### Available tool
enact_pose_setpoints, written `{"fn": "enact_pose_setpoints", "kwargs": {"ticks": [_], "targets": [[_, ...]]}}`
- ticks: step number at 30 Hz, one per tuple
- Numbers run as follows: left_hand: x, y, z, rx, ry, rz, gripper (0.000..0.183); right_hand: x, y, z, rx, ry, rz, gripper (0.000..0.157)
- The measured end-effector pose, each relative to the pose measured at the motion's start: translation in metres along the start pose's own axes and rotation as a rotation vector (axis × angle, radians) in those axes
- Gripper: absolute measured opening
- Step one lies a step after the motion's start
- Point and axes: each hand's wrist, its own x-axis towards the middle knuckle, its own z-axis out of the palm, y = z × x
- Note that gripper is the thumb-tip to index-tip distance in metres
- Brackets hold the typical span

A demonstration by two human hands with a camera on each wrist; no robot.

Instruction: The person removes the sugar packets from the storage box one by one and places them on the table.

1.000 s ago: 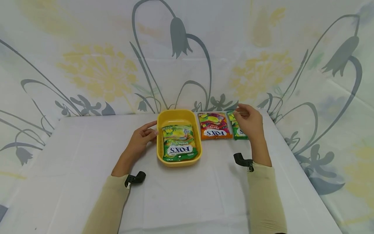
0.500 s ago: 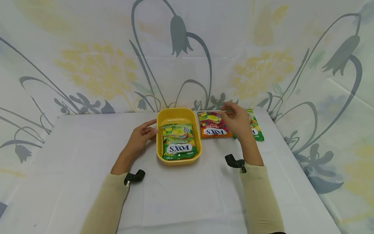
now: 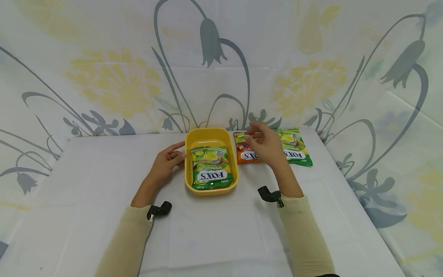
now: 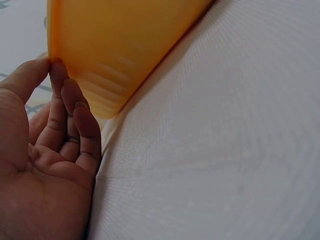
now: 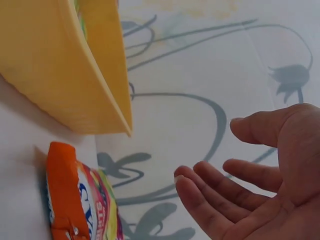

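- Yellow tray (image 3: 212, 137) centre stage on the white cloth (image 3: 214, 231), a green FOX'S Spring Tea packet (image 3: 212, 168) lying inside it towards the near end
- And look at the left hand (image 3: 165, 163), thumb and fingertips pinching the tray's rim on its left side
- Across the way, the right hand (image 3: 268, 148) hangs over the orange FOX'S packet (image 3: 244, 154), thumb well apart from loosely bent fingers, a wide gap in that grip
- Orange packet just beside the tray's right wall, second green packet (image 3: 295, 148) further right; whether those two touch, the hand hides it and I cannot tell
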Motion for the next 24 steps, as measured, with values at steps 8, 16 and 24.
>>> {"fn": "enact_pose_setpoints", "kwargs": {"ticks": [8, 16, 24], "targets": [[0.002, -0.003, -0.001, -0.007, 0.004, 0.004, 0.053, -0.001, -0.004, 0.018, -0.015, -0.056, -0.04, 0.046], [0.003, -0.004, 0.0, -0.011, 0.007, 0.002, 0.053, -0.003, -0.008, 0.031, -0.028, -0.103, -0.048, 0.048], [0.002, -0.003, 0.0, 0.008, 0.01, -0.004, 0.053, -0.006, -0.013, 0.045, -0.029, -0.175, -0.046, 0.048]]}}
